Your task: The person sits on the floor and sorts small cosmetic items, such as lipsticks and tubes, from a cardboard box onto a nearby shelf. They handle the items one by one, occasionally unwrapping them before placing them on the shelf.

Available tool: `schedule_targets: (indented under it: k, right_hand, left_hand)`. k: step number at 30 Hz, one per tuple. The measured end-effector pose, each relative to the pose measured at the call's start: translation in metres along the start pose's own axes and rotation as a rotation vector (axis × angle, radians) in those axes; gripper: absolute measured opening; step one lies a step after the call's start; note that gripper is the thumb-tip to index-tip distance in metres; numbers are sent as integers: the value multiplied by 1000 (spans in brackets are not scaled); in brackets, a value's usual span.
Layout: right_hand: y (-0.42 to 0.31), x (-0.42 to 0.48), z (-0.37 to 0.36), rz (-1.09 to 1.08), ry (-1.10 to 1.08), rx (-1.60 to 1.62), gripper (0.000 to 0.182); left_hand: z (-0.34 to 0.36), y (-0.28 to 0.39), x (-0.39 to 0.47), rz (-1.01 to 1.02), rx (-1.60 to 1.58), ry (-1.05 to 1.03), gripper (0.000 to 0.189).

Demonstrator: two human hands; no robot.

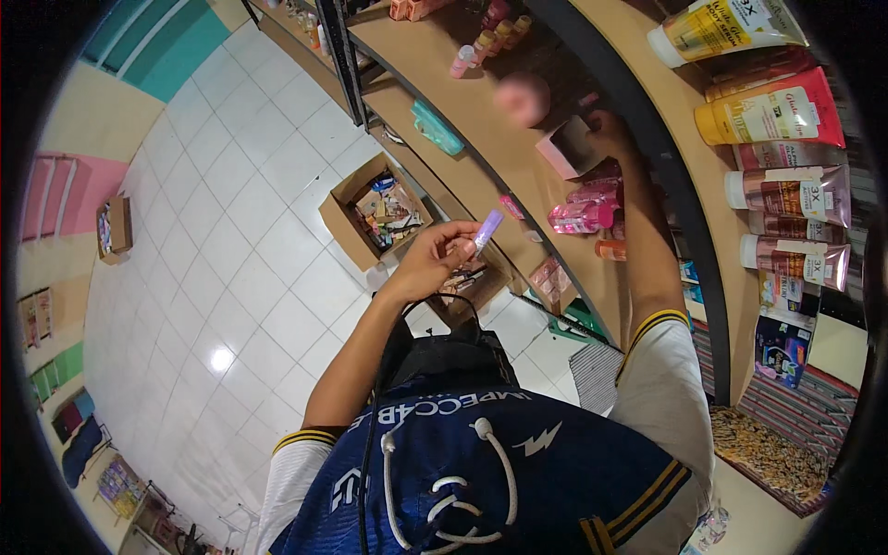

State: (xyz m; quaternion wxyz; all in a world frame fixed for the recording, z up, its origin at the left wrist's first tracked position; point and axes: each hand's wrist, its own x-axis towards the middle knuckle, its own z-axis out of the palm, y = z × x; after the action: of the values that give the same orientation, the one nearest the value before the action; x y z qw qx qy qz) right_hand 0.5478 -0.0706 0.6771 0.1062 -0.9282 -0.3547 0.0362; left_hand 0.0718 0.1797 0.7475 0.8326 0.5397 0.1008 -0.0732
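Observation:
Between the thumb and fingers of my left hand (438, 258) is a small purple tube (488, 230), held upright-ish beside the shelf's edge. My right hand (610, 135) reaches onto the wooden shelf (444, 69) and touches the rim of an open pink cardboard box (560, 154); its fingertips are partly in shadow, so its grip is unclear. Pink bottles (583, 216) lie just below the box on the shelf, near my right forearm. A blurred pink round item (522, 100) is above the box, and small capped bottles (463, 61) stand farther up.
Two open cardboard boxes of small packets, one at the left (347, 225) and one under my left hand (489, 298), are on the tiled floor. Squeeze tubes (784, 114) line the upper shelf at right. A dark shelf edge (683, 152) runs beside my right arm.

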Motion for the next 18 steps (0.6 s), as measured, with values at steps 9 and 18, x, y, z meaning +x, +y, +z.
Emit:
schedule_targets:
  k: [9, 18]
  right_hand:
    - [-69, -23, -45, -28, -260, -148, 23]
    - [-166, 2, -20, -54, -105, 109, 29]
  left_hand:
    - [0, -3, -12, 69, -69, 43, 35]
    - [-8, -11, -18, 61, -27, 102, 35]
